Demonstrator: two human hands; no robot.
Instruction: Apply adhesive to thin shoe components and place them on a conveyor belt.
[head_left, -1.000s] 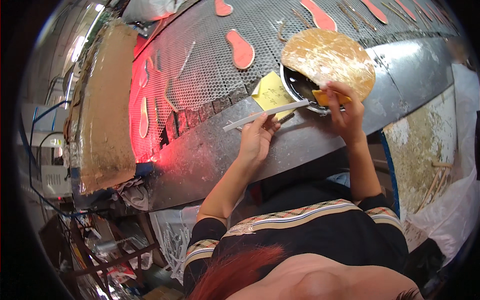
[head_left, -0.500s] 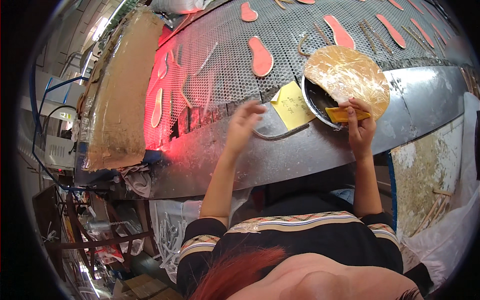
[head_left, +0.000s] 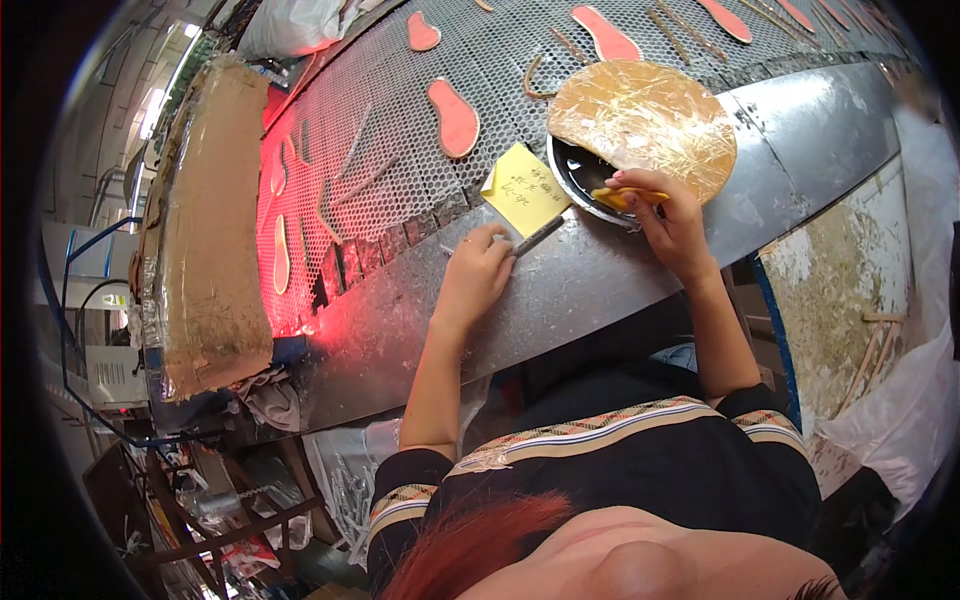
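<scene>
My left hand (head_left: 474,275) is on the metal ledge, its fingers closed on a narrow grey strip (head_left: 540,234) that sticks out to the right of them. Just beyond the strip lies a yellow paper note (head_left: 528,190) with handwriting. In my right hand (head_left: 672,222) is a yellow scraper (head_left: 630,196), pinched between thumb and fingers. Its blade is over the gap of a round metal bowl (head_left: 562,178) with something dark inside; whether it touches the contents I cannot tell. A round, tan, film-wrapped lid (head_left: 650,115) covers most of the bowl.
Beyond the ledge (head_left: 800,130) runs a mesh conveyor belt (head_left: 380,100) carrying pink insole shapes (head_left: 453,118) and thin strips (head_left: 668,38). Red light glows at its left end, beside a tall cardboard panel (head_left: 215,230). White plastic sheeting (head_left: 895,440) hangs at the right.
My left hand has come down onto the grey strip, which was lying curved on the ledge. My right hand has moved the scraper down toward the bowl's gap. The whole view has turned slightly.
</scene>
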